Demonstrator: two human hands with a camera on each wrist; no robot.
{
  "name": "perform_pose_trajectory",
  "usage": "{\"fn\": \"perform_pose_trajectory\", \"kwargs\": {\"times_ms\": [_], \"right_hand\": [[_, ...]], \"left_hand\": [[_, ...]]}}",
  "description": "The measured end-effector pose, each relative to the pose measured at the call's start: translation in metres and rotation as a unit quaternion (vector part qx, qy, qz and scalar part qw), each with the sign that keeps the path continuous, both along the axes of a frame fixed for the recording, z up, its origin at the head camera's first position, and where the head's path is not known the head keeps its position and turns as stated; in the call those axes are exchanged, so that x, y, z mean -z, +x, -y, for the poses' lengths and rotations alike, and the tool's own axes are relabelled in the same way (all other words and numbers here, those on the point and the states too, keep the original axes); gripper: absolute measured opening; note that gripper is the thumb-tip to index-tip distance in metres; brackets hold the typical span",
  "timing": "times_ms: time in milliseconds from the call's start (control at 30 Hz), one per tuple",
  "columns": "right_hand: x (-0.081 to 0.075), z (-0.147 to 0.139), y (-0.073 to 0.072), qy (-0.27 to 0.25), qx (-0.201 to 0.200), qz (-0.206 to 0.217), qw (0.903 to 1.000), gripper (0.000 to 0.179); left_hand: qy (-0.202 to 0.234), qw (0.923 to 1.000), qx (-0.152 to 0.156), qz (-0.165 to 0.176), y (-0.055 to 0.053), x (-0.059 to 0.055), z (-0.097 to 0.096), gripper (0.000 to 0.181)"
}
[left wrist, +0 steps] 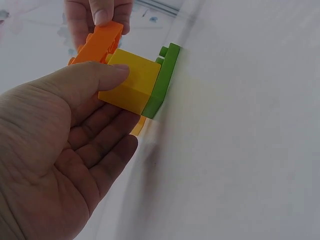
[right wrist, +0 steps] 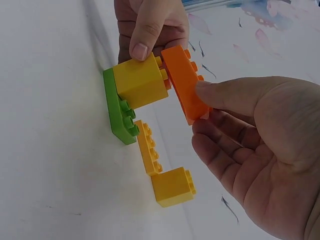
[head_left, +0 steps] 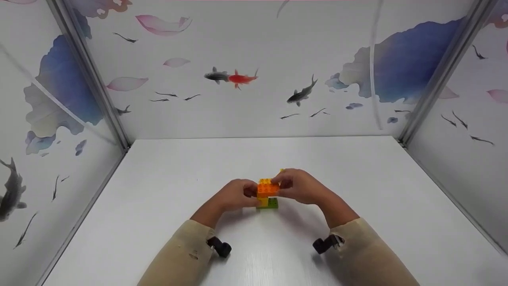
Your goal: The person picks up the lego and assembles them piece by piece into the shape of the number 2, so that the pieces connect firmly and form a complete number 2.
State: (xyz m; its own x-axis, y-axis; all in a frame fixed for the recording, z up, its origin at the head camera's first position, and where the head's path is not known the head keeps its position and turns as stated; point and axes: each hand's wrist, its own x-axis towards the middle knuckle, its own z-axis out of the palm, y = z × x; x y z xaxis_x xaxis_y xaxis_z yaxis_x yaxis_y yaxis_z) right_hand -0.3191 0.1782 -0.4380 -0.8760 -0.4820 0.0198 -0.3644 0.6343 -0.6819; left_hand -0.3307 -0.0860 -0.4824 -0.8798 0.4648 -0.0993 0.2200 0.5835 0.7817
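Note:
My left hand (head_left: 238,194) grips a yellow toy building brick (left wrist: 142,77), its thumb flat on one side. That brick sits on one end of a thin green brick (right wrist: 117,117), whose other studs are bare. My right hand (head_left: 303,186) pinches an orange brick (right wrist: 181,80) between thumb and fingers. The orange brick lies over the yellow brick's studs, slightly tilted, with a narrow gap showing at one side in the right wrist view.
Beyond the bricks in hand, a thin yellow-orange brick (right wrist: 148,150) and a yellow block (right wrist: 172,187) stand on the white table (head_left: 166,167). Walls with painted fish (head_left: 242,78) enclose the table at the back and sides. A black wrist mount (head_left: 220,247) shows at the left sleeve.

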Motion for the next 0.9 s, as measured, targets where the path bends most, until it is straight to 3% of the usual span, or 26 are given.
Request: {"fn": "perform_pose_trajectory", "kwargs": {"times_ms": [500, 900], "right_hand": [[0.0005, 0.0042, 0.0015, 0.011, 0.019, 0.022, 0.9995, 0.028], [0.0012, 0.0031, -0.0001, 0.009, 0.006, 0.009, 0.9999, 0.028]], "left_hand": [[-0.009, 0.9999, -0.005, -0.013, 0.0005, -0.0021, -0.0002, 0.037], [0.042, 0.9988, -0.013, -0.023, 0.0013, -0.006, 0.0002, 0.042]]}}
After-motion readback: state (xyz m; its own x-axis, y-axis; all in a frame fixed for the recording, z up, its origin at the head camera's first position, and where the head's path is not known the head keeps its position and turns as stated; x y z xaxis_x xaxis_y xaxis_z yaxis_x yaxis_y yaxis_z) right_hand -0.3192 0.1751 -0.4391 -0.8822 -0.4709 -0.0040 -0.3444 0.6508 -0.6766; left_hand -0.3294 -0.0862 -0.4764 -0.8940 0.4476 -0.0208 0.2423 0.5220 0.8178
